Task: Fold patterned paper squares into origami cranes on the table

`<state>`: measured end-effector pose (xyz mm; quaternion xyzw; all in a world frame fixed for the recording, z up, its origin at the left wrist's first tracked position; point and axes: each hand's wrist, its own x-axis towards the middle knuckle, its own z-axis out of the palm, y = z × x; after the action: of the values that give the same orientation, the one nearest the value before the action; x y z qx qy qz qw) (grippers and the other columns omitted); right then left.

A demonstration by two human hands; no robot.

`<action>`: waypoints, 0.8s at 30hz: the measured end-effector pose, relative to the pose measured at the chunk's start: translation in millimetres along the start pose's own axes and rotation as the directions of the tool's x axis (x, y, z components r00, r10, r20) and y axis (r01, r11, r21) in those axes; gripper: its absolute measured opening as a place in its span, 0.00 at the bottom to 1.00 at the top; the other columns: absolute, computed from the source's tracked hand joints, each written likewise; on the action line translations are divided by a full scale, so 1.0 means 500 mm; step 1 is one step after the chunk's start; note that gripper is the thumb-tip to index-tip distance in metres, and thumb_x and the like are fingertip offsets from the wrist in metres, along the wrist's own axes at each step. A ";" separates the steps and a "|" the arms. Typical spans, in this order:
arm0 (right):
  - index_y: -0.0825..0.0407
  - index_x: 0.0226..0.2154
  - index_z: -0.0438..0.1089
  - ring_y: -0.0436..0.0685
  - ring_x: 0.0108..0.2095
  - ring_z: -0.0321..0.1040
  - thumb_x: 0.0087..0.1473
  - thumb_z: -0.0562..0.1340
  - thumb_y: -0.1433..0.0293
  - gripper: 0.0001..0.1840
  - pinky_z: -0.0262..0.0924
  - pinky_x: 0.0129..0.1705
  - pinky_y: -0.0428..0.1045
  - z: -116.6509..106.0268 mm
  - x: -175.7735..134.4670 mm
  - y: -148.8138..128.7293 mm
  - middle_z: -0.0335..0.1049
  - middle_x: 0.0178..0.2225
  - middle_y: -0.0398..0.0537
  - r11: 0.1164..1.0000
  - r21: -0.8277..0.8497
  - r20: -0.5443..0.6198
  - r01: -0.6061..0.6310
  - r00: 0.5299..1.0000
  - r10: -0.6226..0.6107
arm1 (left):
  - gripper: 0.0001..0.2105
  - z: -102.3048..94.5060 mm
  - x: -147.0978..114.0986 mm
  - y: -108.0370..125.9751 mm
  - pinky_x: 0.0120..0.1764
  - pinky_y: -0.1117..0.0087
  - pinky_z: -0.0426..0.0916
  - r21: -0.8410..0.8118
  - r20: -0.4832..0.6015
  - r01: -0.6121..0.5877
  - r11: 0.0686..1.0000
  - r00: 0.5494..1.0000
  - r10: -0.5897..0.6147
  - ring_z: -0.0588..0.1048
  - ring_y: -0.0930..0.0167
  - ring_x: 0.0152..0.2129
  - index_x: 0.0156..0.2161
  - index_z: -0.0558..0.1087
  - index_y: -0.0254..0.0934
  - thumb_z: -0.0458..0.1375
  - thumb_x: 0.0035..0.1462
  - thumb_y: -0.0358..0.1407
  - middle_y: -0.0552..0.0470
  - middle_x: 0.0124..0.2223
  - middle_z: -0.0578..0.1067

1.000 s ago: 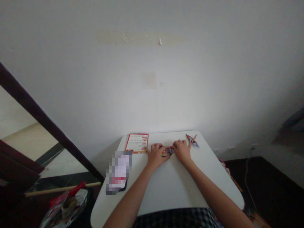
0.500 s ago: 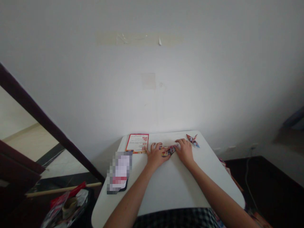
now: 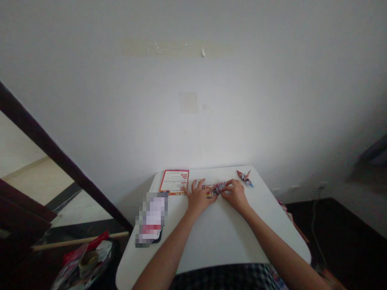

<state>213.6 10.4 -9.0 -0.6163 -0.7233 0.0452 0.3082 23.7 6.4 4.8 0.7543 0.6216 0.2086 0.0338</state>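
Observation:
A printed, colourful piece of folded paper (image 3: 217,188) lies on the white table between my hands. My left hand (image 3: 198,198) rests over its left part with the fingers spread, pressing it against the tabletop. At its right end, my right hand (image 3: 237,196) pinches the paper between thumb and fingertips. The fingers hide part of the folds. Just beyond my right hand sits a folded paper crane (image 3: 245,178) in similar printed colours. A red-bordered printed sheet (image 3: 174,181) lies flat beside my left fingertips.
On the left of the table (image 3: 217,245) lies a phone (image 3: 152,217), its screen pixelated. A wall (image 3: 193,133) rises directly behind the table. On the floor at lower left stands a bin (image 3: 90,262) lined with a plastic bag, with a wooden stick (image 3: 81,241) nearby.
My right hand has lifted its fingers and turned slightly, now pinching the paper's right end. The left hand has stayed nearly in place. More of the paper's right part shows.

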 end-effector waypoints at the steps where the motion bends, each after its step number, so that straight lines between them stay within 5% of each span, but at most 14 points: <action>1: 0.40 0.32 0.79 0.59 0.49 0.59 0.53 0.64 0.64 0.06 0.52 0.52 0.53 -0.001 0.000 -0.002 0.68 0.42 0.46 1.000 -0.017 -0.002 -0.010 1.000 0.010 | 0.19 -0.001 0.000 0.001 0.58 0.27 0.35 -0.003 0.009 0.008 1.000 1.000 -0.008 0.52 0.49 0.63 0.48 0.75 0.65 0.61 0.49 0.56 0.59 0.65 0.62; 24: 0.45 0.37 0.80 0.65 0.48 0.60 0.58 0.58 0.61 0.14 0.53 0.47 0.56 -0.002 0.013 -0.017 0.67 0.40 0.55 0.956 -0.197 -0.155 -0.216 0.970 0.187 | 0.19 0.004 0.005 -0.006 0.58 0.27 0.33 -0.012 0.037 0.012 1.000 0.999 -0.011 0.52 0.49 0.63 0.49 0.73 0.68 0.60 0.49 0.57 0.60 0.65 0.62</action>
<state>206.4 14.2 -1.7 -0.7180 -0.6348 -0.0428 0.2822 22.1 9.9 2.8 0.7541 0.6240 0.1982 0.0513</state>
